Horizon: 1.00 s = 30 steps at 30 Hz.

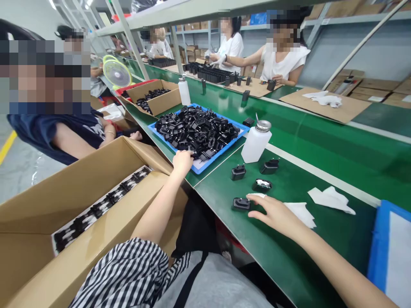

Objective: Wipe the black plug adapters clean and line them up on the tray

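Left hand (182,161) is dipping curled fingers into the plug pile (197,130) in the blue tray (205,164), w/ right hand (272,212) lying flat, fingers spread, touching a plug (241,204) on the green table (321,171).

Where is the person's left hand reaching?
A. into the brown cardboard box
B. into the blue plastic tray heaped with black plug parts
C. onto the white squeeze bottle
B: the left hand rests at the near edge of the blue plastic tray, touching the heaped black plug parts.
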Motion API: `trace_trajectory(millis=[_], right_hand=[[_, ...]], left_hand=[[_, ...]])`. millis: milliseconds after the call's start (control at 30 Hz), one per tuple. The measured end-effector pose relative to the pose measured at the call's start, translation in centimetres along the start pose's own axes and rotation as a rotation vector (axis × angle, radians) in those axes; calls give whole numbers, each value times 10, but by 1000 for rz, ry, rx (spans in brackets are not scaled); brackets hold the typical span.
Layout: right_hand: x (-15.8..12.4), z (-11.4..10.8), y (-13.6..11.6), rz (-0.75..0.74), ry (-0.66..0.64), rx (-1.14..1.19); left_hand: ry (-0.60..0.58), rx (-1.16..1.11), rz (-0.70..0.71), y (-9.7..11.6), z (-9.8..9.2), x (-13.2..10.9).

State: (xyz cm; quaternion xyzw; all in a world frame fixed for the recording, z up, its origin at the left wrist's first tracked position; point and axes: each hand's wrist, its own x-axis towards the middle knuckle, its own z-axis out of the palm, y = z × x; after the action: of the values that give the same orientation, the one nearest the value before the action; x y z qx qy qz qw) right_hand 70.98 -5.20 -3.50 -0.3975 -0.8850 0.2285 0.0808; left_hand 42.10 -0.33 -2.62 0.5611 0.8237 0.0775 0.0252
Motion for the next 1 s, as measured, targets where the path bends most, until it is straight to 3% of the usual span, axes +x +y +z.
trace_trajectory(millis=[100,200,267,367,500,600,667,733,900,1000], right_hand=[[-8,-14,10,86,33,88],[-10,-27,16,164,98,220],[-6,-34,14,188,131,361],[6,-41,5,217,180,590],[28,-48,-4,257,269,779],[38,-52,-1,275,238,845],[39,-52,6,289,202,841],[37,-51,15,308,178,820],[28,-38,40,325,260,531],[23,-31,46,272,314,246]], left_hand=[[98,-197,-16,-3,6,-1],[160,-495,-21,2,1,-10],[224,-641,58,13,-4,-19],[408,-658,365,41,-7,-35],[647,-426,799,84,-1,-51],[730,-362,1006,107,6,-56],[681,-392,1082,115,11,-57],[530,-455,1088,120,14,-58],[-95,-651,842,128,21,-60],[-304,-626,724,132,24,-60]])
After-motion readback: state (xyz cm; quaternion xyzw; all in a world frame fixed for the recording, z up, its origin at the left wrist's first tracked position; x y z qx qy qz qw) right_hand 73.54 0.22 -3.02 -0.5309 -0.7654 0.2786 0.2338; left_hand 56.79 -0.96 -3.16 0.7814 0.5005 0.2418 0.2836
